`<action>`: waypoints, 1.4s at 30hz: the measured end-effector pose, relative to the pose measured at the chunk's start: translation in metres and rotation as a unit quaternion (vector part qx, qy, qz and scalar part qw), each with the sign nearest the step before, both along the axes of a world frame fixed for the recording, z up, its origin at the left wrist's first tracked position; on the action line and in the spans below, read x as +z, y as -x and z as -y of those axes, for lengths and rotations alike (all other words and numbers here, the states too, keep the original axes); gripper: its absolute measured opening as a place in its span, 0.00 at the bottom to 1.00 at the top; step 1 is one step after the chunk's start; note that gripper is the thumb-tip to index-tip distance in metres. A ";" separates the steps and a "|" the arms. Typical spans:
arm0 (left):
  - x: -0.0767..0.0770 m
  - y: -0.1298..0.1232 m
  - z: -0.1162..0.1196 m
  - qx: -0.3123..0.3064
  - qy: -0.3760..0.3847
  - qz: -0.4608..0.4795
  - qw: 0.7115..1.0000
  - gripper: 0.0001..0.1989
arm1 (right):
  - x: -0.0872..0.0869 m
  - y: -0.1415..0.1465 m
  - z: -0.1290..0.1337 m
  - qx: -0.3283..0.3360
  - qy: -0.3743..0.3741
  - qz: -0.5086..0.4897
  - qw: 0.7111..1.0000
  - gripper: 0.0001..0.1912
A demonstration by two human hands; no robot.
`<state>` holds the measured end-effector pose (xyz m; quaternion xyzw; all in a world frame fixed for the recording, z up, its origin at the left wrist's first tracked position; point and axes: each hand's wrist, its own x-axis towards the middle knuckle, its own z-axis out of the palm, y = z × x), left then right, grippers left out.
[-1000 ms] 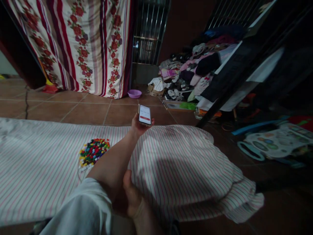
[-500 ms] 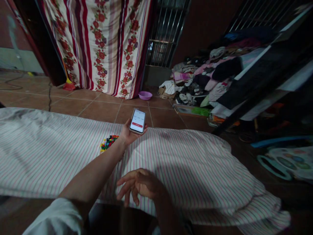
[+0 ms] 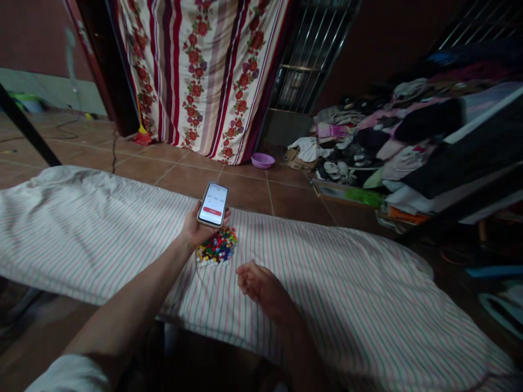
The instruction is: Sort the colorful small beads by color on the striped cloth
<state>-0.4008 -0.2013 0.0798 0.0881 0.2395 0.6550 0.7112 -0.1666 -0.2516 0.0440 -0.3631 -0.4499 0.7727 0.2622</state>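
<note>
My left hand is closed round a smartphone, holding it up with its lit screen facing me. The screen shows a timer-like row of digits and a red button. Just below and right of the phone lies a pile of small colourful plastic pieces, partly covered by the hand. To the right of that pile is my right hand, a little blurred, fingers curled in and no object visible in them. Both arms reach over a striped cloth spread on a long surface.
Beyond the cloth, a tiled floor runs to a flowered curtain. A purple basin and a broom stand by it. Heaped clothes and shoes fill the right, near a dark slanted bar.
The view has swung left. The phone has moved left relative to the pile, uncovering more of the pieces. My right hand has risen towards the pile, its spread fingers now curled.
</note>
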 end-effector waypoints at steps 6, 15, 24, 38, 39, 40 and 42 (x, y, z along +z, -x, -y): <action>-0.007 0.040 0.024 0.026 0.011 0.004 1.000 0.33 | -0.010 0.008 -0.016 -0.148 0.006 -0.035 0.988 0.32; -0.020 0.100 0.050 0.102 0.046 -0.002 0.994 0.32 | -0.018 0.010 -0.026 -0.163 0.025 -0.065 0.984 0.31; -0.024 0.153 0.067 0.158 0.069 -0.021 0.985 0.32 | -0.018 0.011 -0.030 -0.173 0.048 -0.063 0.982 0.29; -0.032 0.195 0.056 0.196 0.092 -0.009 0.976 0.34 | -0.016 0.019 -0.030 -0.190 0.066 -0.054 0.978 0.30; -0.032 0.196 0.054 0.195 0.097 -0.014 0.976 0.34 | -0.017 0.019 -0.030 -0.189 0.067 -0.054 0.978 0.30; -0.032 0.197 0.052 0.195 0.101 -0.019 0.975 0.35 | -0.017 0.018 -0.030 -0.187 0.068 -0.052 0.979 0.30; -0.032 0.198 0.049 0.197 0.104 -0.026 0.975 0.35 | -0.018 0.017 -0.031 -0.180 0.071 -0.047 0.980 0.29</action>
